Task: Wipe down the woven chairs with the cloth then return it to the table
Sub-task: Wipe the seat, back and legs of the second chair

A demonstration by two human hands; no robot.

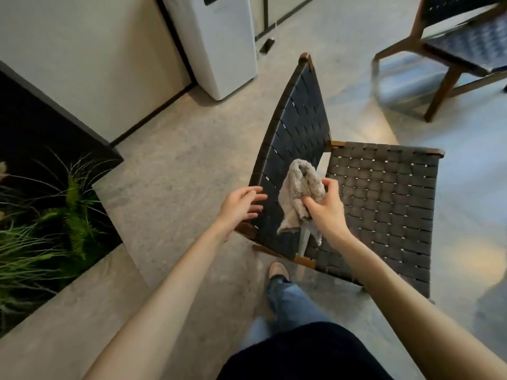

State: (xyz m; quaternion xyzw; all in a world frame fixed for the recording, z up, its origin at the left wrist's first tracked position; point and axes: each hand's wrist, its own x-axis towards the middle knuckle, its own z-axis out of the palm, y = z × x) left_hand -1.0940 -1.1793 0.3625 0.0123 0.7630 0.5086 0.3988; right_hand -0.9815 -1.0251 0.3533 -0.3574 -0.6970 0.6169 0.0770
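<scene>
Under both hands stands a woven chair [384, 204], its dark backrest [296, 127] running up and away from the left hand. A second woven chair [463, 45] stands well beyond the right hand. The right hand [327, 208] grips a bunched beige cloth [297, 193] against the backrest. The left hand [241, 205] has relaxed, spread fingers at the backrest's edge and holds nothing.

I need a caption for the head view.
Right hand grips cloth at woven chair back; left hand by its edge.
</scene>
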